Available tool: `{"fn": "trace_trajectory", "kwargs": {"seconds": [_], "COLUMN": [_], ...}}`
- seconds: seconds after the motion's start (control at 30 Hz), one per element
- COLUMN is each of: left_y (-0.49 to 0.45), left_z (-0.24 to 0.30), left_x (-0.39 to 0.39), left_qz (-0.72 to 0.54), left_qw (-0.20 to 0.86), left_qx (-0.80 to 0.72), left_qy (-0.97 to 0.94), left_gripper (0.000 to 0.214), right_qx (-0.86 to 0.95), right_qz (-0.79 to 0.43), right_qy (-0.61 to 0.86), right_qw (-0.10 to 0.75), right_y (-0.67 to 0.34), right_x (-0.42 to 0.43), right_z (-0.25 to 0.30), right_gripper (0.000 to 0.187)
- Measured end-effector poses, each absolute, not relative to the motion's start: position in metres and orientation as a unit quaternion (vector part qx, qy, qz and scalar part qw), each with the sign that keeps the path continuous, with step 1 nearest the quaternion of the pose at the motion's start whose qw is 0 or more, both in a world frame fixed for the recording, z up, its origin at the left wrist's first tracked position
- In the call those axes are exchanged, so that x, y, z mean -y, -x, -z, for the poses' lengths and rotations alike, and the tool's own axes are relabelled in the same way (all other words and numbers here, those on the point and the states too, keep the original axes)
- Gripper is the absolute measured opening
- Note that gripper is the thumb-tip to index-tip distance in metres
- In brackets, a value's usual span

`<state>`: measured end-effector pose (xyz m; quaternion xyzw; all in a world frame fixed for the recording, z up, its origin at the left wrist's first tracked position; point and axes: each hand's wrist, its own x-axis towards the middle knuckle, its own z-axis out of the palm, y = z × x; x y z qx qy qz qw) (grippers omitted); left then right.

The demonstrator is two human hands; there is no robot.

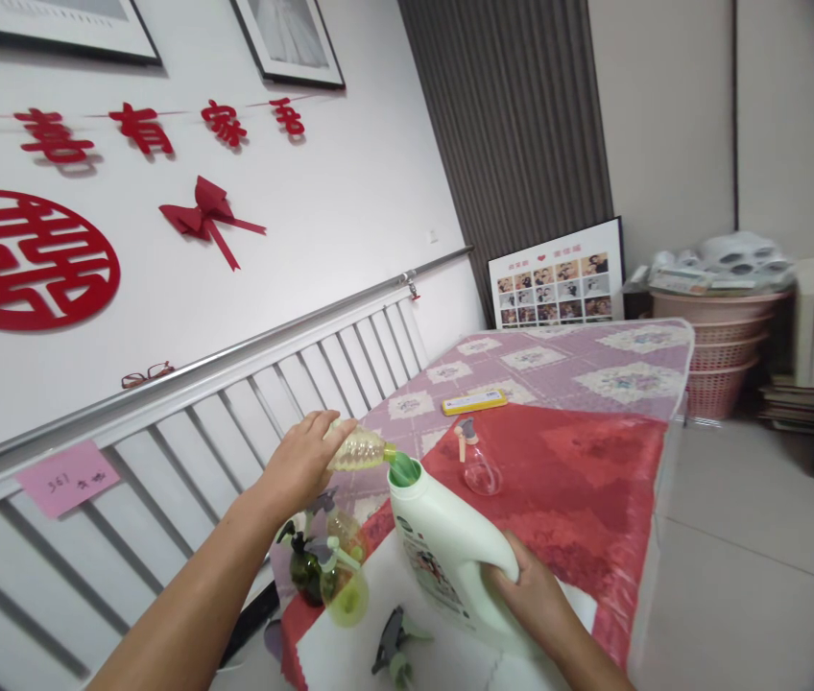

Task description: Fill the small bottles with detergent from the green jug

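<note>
My left hand [310, 451] is closed around a clear yellowish bottle [362, 448], tipped sideways with its neck at the green-rimmed mouth of a large pale green jug [442, 552]. My right hand [533, 585] grips the jug by its handle; the jug leans to the left. Below my left hand stand a dark green pump bottle [304, 566] and a round spray bottle [344, 587] with yellow-green liquid. Partly hidden behind them is another clear bottle [345, 530]. A loose dark spray head [394, 641] lies near the front. Beyond the jug is a clear spray bottle [480, 465].
A red cloth [594, 480] covers part of a table with a purple floral cover [565, 360]. A yellow box [474, 401] lies farther back. White railing [198, 446] runs along the left wall. Stacked pink baskets [720, 360] stand beyond the table at the right.
</note>
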<state>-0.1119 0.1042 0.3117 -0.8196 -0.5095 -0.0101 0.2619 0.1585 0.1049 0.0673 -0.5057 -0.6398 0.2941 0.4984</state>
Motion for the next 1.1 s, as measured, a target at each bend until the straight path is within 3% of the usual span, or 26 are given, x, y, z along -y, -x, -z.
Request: {"fn": "trace_trajectory", "kwargs": {"seconds": [1.1], "left_y": [0.1102], "left_z": [-0.3148], "left_x": [-0.1028], "left_qz": [0.001], "left_qw": [0.283], "left_qx": [0.495], "left_qy": [0.821], "left_gripper": [0.076], "right_qx": [0.638], "right_qz": [-0.295], "right_qy": [0.503], "right_qw": [0.502], "right_y": [-0.1578], "right_x": [-0.1048], "right_z": [-0.0654], "right_gripper": [0.019]}}
